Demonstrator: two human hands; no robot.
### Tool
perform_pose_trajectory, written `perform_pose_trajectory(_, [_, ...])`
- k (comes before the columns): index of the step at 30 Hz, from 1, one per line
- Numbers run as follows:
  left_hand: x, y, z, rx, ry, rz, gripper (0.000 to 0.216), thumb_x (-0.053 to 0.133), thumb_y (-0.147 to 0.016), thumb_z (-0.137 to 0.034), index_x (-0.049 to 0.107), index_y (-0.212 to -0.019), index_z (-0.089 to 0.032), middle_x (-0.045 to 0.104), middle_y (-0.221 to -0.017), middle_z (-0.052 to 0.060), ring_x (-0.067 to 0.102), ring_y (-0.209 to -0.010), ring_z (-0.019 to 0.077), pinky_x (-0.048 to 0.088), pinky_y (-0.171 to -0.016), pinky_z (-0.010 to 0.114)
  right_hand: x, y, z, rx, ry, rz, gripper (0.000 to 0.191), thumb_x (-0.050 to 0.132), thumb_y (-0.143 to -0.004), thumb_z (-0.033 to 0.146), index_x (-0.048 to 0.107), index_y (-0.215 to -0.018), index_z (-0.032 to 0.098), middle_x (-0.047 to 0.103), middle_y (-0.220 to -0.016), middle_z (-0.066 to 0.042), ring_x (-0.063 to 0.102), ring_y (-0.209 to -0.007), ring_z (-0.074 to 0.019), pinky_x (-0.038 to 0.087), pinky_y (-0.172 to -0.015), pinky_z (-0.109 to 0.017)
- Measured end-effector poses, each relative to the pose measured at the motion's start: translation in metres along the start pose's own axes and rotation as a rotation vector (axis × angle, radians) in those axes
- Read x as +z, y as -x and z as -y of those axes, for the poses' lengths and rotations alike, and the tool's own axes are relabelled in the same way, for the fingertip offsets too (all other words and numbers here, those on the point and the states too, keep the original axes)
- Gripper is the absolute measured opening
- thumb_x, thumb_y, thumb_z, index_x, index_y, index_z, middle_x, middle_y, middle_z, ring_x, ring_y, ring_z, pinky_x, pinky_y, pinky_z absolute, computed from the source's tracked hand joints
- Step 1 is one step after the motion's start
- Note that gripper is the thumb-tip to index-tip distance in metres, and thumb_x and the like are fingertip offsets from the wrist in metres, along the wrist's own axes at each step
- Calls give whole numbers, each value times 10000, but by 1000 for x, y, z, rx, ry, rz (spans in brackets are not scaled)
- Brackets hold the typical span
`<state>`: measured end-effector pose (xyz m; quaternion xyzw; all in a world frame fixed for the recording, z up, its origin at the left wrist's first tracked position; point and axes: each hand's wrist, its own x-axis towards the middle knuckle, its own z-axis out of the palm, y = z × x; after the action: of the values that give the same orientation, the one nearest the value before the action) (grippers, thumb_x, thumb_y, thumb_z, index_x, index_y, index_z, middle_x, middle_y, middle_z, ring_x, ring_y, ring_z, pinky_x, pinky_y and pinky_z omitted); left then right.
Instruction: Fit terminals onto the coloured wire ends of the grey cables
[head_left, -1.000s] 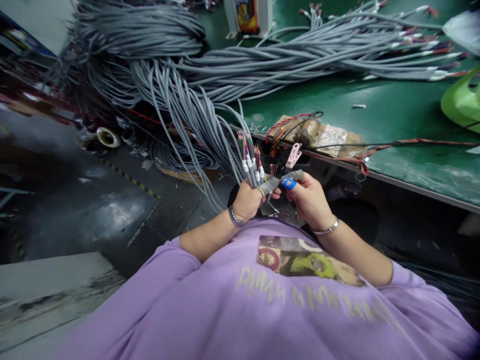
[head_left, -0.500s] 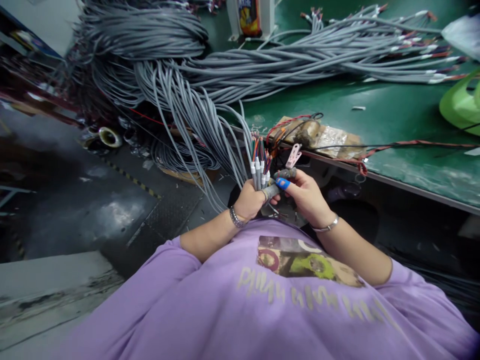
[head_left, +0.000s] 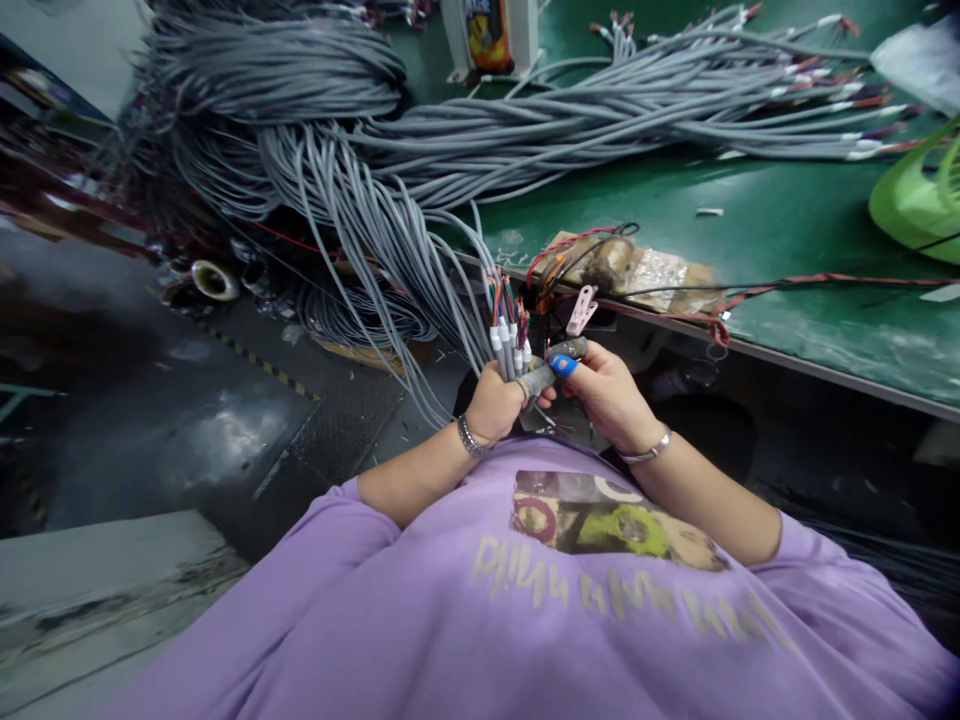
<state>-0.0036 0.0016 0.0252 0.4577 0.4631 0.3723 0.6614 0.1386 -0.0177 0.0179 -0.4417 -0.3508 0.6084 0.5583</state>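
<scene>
Several grey cables with white sleeves and bare-fanned coloured wires stand up out of my left hand, which is closed around them. Grey wrapping covers my left thumb, pointing toward the other hand. My right hand is closed in a pinch just to the right, with a blue cover on its thumb and dark wrapping on its index finger. Thin coloured wire ends show at that pinch; the fingers hide most of them. A pink clothespin stands just beyond my right fingertips.
Long bundles of grey cable lie across the green table and hang over its edge at left. A taped piece of cardboard with red and black leads sits at the front edge. A green plastic basket stands at right.
The whole view has shifted slightly left. Both hands stay close together on the cables, with only small finger movement at the wire ends.
</scene>
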Motion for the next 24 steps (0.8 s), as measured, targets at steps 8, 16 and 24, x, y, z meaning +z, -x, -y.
perform_pose_trajectory(8, [0, -1, 1, -8, -6, 9, 357, 829, -619, -441, 645, -647, -137, 673, -581, 31, 591, -476, 101, 475, -472, 211, 5, -1, 4, -4, 5, 0, 368, 852, -668, 460, 620, -753, 188, 564, -560, 43, 501, -469, -88, 381, -461, -243])
perform_pose_trajectory(16, [0, -1, -1, 6, -30, 8, 398, 826, -624, -494, 640, -607, -143, 644, -547, 19, 568, -455, 91, 459, -462, 209, 2, -1, -3, 37, -91, -8, 310, 835, -682, 387, 622, -771, 180, 566, -541, 60, 503, -484, -79, 349, -505, -237])
perform_pose_trajectory(24, [-4, -2, 1, -10, -48, 72, 362, 816, -635, -451, 632, -607, -140, 631, -537, 14, 560, -457, 90, 474, -476, 215, -1, -4, 3, 112, -87, 130, 263, 786, -685, 325, 656, -862, 180, 652, -602, 28, 597, -500, -131, 333, -510, -259])
